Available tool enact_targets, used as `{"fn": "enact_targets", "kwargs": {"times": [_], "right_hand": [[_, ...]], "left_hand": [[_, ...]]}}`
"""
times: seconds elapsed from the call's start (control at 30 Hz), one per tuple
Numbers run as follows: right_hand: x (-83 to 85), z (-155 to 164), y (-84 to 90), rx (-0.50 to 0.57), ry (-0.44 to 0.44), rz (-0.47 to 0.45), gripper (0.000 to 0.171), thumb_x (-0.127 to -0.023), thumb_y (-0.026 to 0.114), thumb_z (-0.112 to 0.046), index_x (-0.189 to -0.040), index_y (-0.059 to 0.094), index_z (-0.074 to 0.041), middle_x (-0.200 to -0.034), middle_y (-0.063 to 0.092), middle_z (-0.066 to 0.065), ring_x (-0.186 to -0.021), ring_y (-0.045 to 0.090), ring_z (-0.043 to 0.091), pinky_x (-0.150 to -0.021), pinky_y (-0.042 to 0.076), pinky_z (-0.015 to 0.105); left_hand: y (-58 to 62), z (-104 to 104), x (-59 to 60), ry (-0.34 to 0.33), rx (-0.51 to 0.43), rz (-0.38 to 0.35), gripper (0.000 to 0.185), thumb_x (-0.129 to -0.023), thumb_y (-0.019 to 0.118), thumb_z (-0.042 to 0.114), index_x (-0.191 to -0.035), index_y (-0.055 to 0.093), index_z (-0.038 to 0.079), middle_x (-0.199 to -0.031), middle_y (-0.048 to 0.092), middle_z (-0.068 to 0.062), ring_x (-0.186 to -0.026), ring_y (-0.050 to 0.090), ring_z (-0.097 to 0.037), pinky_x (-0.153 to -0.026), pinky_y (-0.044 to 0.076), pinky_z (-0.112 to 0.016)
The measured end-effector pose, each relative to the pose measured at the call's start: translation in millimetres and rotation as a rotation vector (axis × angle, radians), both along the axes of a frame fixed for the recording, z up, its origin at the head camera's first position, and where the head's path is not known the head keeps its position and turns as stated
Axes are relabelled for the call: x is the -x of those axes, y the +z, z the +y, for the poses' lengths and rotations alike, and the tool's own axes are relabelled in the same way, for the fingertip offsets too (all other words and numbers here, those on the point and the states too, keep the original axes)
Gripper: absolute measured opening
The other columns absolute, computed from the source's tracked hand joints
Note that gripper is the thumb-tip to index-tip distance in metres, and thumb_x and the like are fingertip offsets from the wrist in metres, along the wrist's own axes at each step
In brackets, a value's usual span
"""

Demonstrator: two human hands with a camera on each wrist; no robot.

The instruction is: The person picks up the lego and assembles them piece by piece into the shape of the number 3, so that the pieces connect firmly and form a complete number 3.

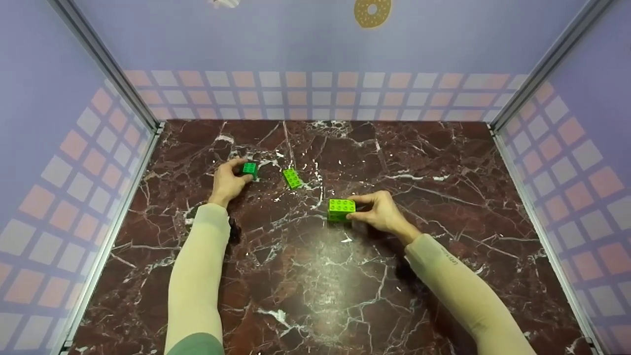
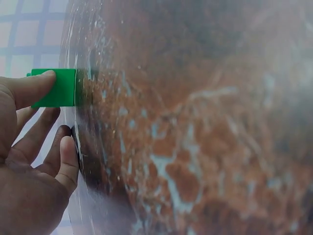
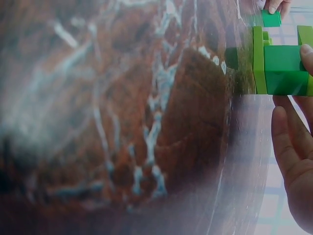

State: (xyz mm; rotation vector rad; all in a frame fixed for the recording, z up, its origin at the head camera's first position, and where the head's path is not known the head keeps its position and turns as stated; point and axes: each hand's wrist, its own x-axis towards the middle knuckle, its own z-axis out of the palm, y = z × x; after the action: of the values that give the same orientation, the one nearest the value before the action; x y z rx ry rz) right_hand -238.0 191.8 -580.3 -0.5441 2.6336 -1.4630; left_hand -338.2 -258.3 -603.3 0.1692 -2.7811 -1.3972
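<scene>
Three green bricks lie on a dark red marble tabletop (image 1: 315,276). My left hand (image 1: 227,180) pinches a small dark green brick (image 1: 250,169) at the back left; the left wrist view shows that brick (image 2: 55,88) under a fingertip, standing on the marble. A flat light green brick (image 1: 292,178) lies loose between the hands. My right hand (image 1: 378,212) grips a larger light green block (image 1: 341,209) near the centre; in the right wrist view the block (image 3: 281,68) sits against my fingers (image 3: 293,147).
Purple walls with a pink and white tile pattern (image 1: 315,93) close in the tabletop on the left, back and right, with metal rails (image 1: 106,64) along the corners. A doughnut picture (image 1: 372,12) hangs on the back wall.
</scene>
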Motion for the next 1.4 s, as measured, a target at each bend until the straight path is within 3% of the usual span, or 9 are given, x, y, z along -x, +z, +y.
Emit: {"fn": "enact_targets", "kwargs": {"times": [0.1, 0.3, 0.43, 0.57, 0.67, 0.97, 1.07, 1.27, 1.4], "right_hand": [[0.2, 1, 0.3, 0.000, -0.001, 0.000, 0.043, -0.084, 0.097, -0.008, -0.124, 0.084, -0.003, -0.119, 0.085, 0.020, -0.107, 0.085, 0.039, -0.101, 0.068, 0.050], [1.4, 4, 1.1, -0.001, -0.009, -0.003, 0.043, -0.083, 0.098, -0.008, -0.124, 0.085, -0.005, -0.119, 0.085, 0.018, -0.109, 0.085, 0.037, -0.104, 0.067, 0.049], [1.3, 4, 1.0, -0.002, -0.004, 0.010, 0.043, -0.083, 0.098, -0.008, -0.124, 0.085, -0.004, -0.120, 0.085, 0.019, -0.110, 0.084, 0.038, -0.104, 0.066, 0.050], [0.8, 5, 0.3, 0.007, -0.010, 0.011, 0.044, -0.082, 0.099, -0.007, -0.123, 0.085, -0.003, -0.119, 0.084, 0.021, -0.107, 0.085, 0.039, -0.100, 0.068, 0.051], [-0.2, 6, -0.5, 0.016, -0.015, 0.015, 0.043, -0.082, 0.099, -0.006, -0.123, 0.085, -0.001, -0.118, 0.084, 0.022, -0.105, 0.085, 0.039, -0.097, 0.069, 0.051], [-2.2, 7, -1.2, 0.016, -0.025, -0.023, 0.044, -0.083, 0.098, -0.008, -0.124, 0.084, -0.002, -0.119, 0.083, 0.023, -0.104, 0.085, 0.040, -0.096, 0.069, 0.049], [-2.1, 6, -0.2, 0.009, -0.029, -0.028, 0.044, -0.082, 0.099, -0.008, -0.124, 0.084, -0.003, -0.119, 0.084, 0.022, -0.102, 0.085, 0.039, -0.095, 0.070, 0.048], [0.2, 3, 0.9, -0.004, -0.011, -0.040, 0.046, -0.083, 0.099, -0.011, -0.126, 0.085, -0.006, -0.121, 0.084, 0.019, -0.104, 0.085, 0.035, -0.095, 0.070, 0.041], [1.1, 2, 1.0, -0.004, -0.001, -0.030, 0.045, -0.083, 0.099, -0.012, -0.126, 0.085, -0.006, -0.120, 0.085, 0.019, -0.104, 0.086, 0.034, -0.094, 0.070, 0.040]], "left_hand": [[-17.9, -7, 13.4, 0.014, 0.013, 0.030, 0.052, -0.093, 0.091, 0.015, -0.142, 0.076, 0.015, -0.138, 0.080, -0.017, -0.128, 0.073, -0.029, -0.117, 0.056, -0.048], [-21.2, -8, 19.1, 0.018, -0.019, 0.047, 0.049, -0.091, 0.093, 0.015, -0.136, 0.076, 0.012, -0.136, 0.080, -0.016, -0.124, 0.074, -0.027, -0.115, 0.057, -0.046], [-16.0, -6, 16.9, 0.026, -0.034, 0.068, 0.046, -0.090, 0.094, 0.019, -0.132, 0.077, 0.012, -0.130, 0.082, -0.014, -0.117, 0.078, -0.024, -0.108, 0.061, -0.043], [-2.4, 2, 6.1, 0.019, -0.057, 0.090, 0.042, -0.091, 0.093, 0.017, -0.130, 0.077, 0.008, -0.126, 0.083, -0.016, -0.112, 0.080, -0.026, -0.103, 0.063, -0.042], [11.7, 13, -6.1, 0.010, -0.070, 0.096, 0.042, -0.095, 0.089, 0.013, -0.133, 0.074, 0.003, -0.130, 0.080, -0.023, -0.117, 0.079, -0.036, -0.108, 0.062, -0.049], [20.4, 34, -18.2, 0.016, -0.121, 0.096, 0.045, -0.100, 0.085, 0.010, -0.141, 0.071, 0.001, -0.135, 0.077, -0.027, -0.125, 0.076, -0.042, -0.114, 0.060, -0.052], [23.8, 41, -21.0, -0.002, -0.130, 0.109, 0.045, -0.100, 0.086, 0.013, -0.141, 0.072, 0.001, -0.134, 0.078, -0.025, -0.123, 0.076, -0.040, -0.110, 0.062, -0.047], [33.3, 54, -27.9, -0.031, -0.187, 0.156, 0.042, -0.098, 0.087, 0.011, -0.136, 0.075, 0.000, -0.129, 0.080, -0.024, -0.118, 0.077, -0.036, -0.093, 0.060, -0.021], [38.9, 67, -32.6, -0.061, -0.228, 0.195, 0.041, -0.096, 0.089, 0.008, -0.133, 0.076, -0.002, -0.126, 0.079, -0.027, -0.115, 0.076, -0.036, -0.090, 0.059, -0.015]]}}
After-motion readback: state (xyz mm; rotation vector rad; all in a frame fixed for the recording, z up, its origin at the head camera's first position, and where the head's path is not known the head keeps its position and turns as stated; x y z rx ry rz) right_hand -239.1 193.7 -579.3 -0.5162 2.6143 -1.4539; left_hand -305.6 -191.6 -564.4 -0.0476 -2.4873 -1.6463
